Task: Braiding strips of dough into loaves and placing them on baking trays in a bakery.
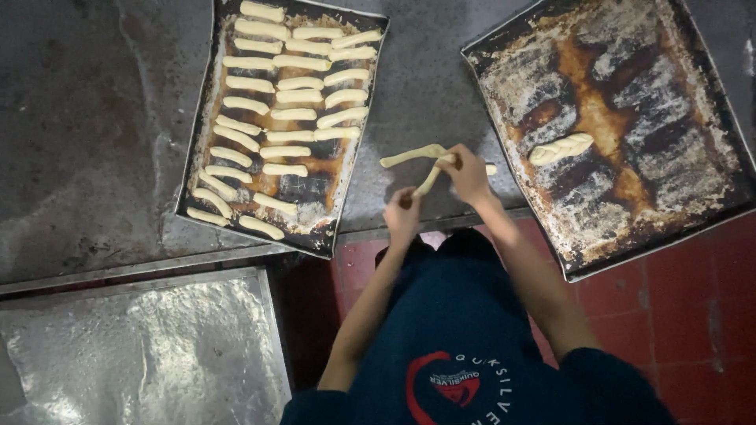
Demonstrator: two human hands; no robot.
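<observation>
Head view, looking down on a dark metal table (94, 118). Two hands work dough strips (417, 153) lying on the table between two baking trays.

The left hand (402, 214) is near the table's front edge. Its fingers are curled in, closed on the lower end of one thin strip that runs up and away from it. How tightly it pinches cannot be told; the fingertips are blurred.

The right hand (466, 175) sits just beyond and to the right of the left. Its fingers are bent down onto the point where the strips cross, pinching or pressing there. One strip extends left from under it, another short end shows past it on the right.

The left tray (206, 102) holds several rows of plain dough sticks (293, 96), laid roughly parallel, most not touching.

The right tray (630, 71), dark and heavily crusted, holds a single braided dough piece (561, 148), well apart from the hands.

A floured sheet (142, 346) lies at lower left, below the table edge. Red floor tiles (693, 330) show at right.
</observation>
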